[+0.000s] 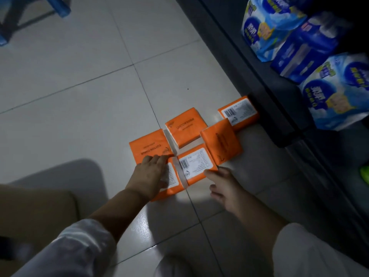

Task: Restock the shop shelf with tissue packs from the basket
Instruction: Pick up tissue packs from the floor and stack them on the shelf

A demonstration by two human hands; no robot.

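Left hand (pixel 147 176) fingers (pixel 157 158) lie straight, pressed together, on two orange tissue packs (pixel 183 126). Right hand (pixel 225 188) fingers, loosely curled, touch a label-up pack's near edge. Six packs lie flat on the white tiled floor (pixel 79 86), long axes turned differently, beside a dark shelf (pixel 265 108) holding three blue packs (pixel 339 90).

Left hand (pixel 148 177), right hand (pixel 225 188) bare; whitish wrinkled sleeves (pixel 83 244) ending mid-forearm.
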